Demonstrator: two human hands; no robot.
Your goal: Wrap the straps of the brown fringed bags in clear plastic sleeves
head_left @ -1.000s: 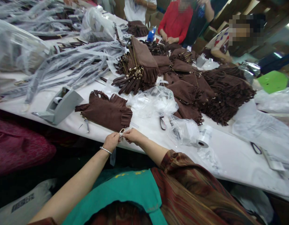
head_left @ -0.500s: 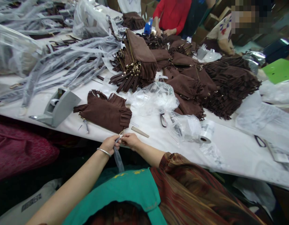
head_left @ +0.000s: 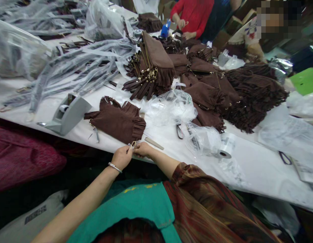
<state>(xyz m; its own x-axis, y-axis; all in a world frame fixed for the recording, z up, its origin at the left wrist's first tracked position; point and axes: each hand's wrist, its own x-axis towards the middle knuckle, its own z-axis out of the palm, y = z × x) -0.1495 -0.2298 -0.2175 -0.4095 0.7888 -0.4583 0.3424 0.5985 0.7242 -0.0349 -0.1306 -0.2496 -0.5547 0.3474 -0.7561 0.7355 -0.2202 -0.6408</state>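
Note:
A brown fringed bag (head_left: 118, 123) lies flat at the table's front edge, its zipper side toward me. At its near right corner is a gold metal clasp (head_left: 133, 144). My left hand (head_left: 122, 157), with a silver bangle at the wrist, is closed, thumb and finger pinching the clasp. My right hand (head_left: 143, 149) is closed beside it, the fingertips meeting the left ones just under the clasp; what lies between its fingers is hidden. A flat grey-brown strip (head_left: 154, 143) rests right of the bag.
Left of the bag stands a grey tape dispenser (head_left: 66, 114). Plastic-wrapped straps (head_left: 77, 67) spread behind it. Brown fringed bags (head_left: 159, 57) are piled beyond crumpled clear plastic (head_left: 171, 106). A roll of labels (head_left: 226, 148) lies to the right. A person in red (head_left: 192, 15) works across the table.
The plastic-wrapped strip that hung below my left hand no longer shows. My left hand has turned, its back now more toward me. Across the table, the person's hand has risen holding a small ring-like piece.

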